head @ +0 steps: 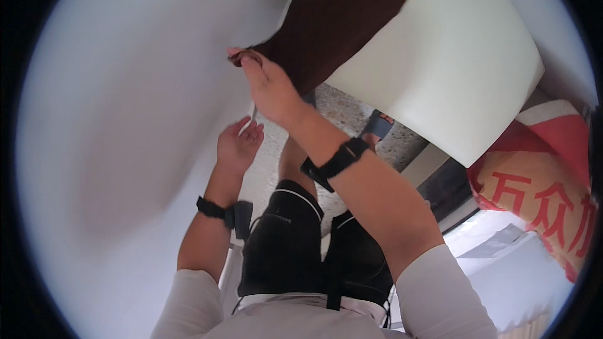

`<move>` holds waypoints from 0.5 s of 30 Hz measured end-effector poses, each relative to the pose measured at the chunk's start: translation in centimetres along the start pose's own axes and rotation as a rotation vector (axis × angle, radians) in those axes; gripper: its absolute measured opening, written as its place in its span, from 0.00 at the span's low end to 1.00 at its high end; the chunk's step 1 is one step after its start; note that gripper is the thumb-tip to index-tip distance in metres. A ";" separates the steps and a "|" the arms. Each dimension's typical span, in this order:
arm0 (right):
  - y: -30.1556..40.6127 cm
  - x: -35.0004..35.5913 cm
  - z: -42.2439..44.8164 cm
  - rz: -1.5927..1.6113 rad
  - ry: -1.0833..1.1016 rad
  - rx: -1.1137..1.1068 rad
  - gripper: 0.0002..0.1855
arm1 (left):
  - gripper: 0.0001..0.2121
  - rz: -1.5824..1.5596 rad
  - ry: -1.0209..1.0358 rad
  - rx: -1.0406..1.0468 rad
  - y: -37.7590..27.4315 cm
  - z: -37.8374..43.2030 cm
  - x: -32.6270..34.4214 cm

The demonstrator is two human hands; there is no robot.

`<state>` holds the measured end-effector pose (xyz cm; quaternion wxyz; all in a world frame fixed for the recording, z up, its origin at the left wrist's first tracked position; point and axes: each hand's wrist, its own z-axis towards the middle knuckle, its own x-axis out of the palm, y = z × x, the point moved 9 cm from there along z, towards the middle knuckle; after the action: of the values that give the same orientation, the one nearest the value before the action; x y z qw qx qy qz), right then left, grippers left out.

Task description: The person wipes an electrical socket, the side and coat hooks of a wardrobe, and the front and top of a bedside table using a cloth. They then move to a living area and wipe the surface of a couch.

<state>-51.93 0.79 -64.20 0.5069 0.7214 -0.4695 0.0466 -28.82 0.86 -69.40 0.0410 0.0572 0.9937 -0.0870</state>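
Observation:
A dark brown cloth point(337, 23) stretches from my right hand point(273, 87) across a corner of a smooth white top point(452, 56), which may belong to an appliance or a cabinet. Thumb and fingers of that hand pinch the cloth's gathered near end, close to the white wall point(127, 103). Whether the far end of the cloth rests on the surface or hangs just above it, I cannot tell. Lower down, my left hand point(240, 145) is beside the wall, palm turned up, fingers apart and holding nothing. Both wrists wear black straps with small dark modules.
Against the white unit's right side leans a red and tan bag point(532, 183) bearing large writing. Below it lies whitish sheeting point(513, 263). My sandalled foot point(378, 125) stands on the speckled floor point(341, 103), close to the unit's base. The wall borders the whole left side.

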 end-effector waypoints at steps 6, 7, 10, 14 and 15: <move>9.8 6.4 -7.4 0.021 0.210 -0.215 0.24 | 0.14 0.057 0.286 0.077 0.6 -8.7 3.3; 12.0 6.8 -9.0 -0.021 0.244 -0.252 0.25 | 0.14 0.056 0.333 0.123 0.3 -10.3 4.3; 15.6 6.7 -13.6 0.168 0.293 -0.183 0.25 | 0.16 0.125 0.444 0.132 0.8 -12.3 3.3; 20.4 7.9 -21.8 0.162 0.360 -0.024 0.27 | 0.21 0.256 0.503 0.269 0.6 -19.9 3.3; 21.0 8.5 -24.2 0.149 0.365 0.034 0.27 | 0.21 0.289 0.518 0.355 0.2 -22.1 3.2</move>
<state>-52.53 13.24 -33.54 0.5665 0.6726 -0.4211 0.2221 -33.56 5.32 -48.08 -0.2112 0.2239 0.9221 -0.2345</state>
